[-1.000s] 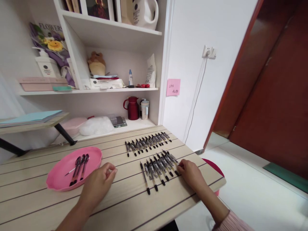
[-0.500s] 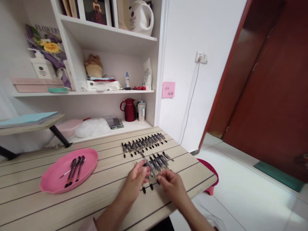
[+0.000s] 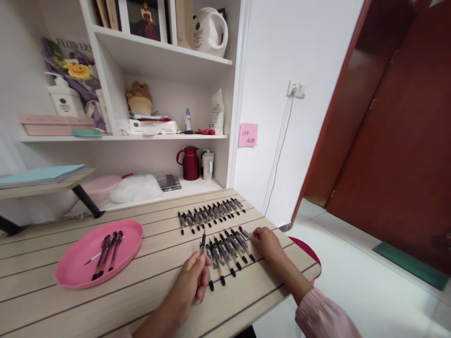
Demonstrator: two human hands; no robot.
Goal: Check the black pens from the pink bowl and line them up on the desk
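Note:
My left hand (image 3: 192, 286) is closed round a black pen (image 3: 203, 244), held upright above the slatted wooden table (image 3: 158, 291). My right hand (image 3: 267, 241) rests at the right end of the near row of black pens (image 3: 227, 246), its fingers curled on the last pen (image 3: 244, 232) there. A second row of pens (image 3: 209, 212) lies further back. On the left sits a pink tray (image 3: 75, 274) holding three pens (image 3: 107, 249) and a thin white refill.
White shelves (image 3: 162, 136) behind the table hold a red jug (image 3: 190, 163), a cup, bottles, boxes and a flower bouquet. A pink sticky note (image 3: 248, 134) hangs on the wall. A red stool (image 3: 310, 251) stands by the table's right corner; a dark red door (image 3: 398, 141) stands right.
My left hand came across from the tray side, both hands met over the near row, and the left now holds one pen up. My right hand moved back to the row's right end.

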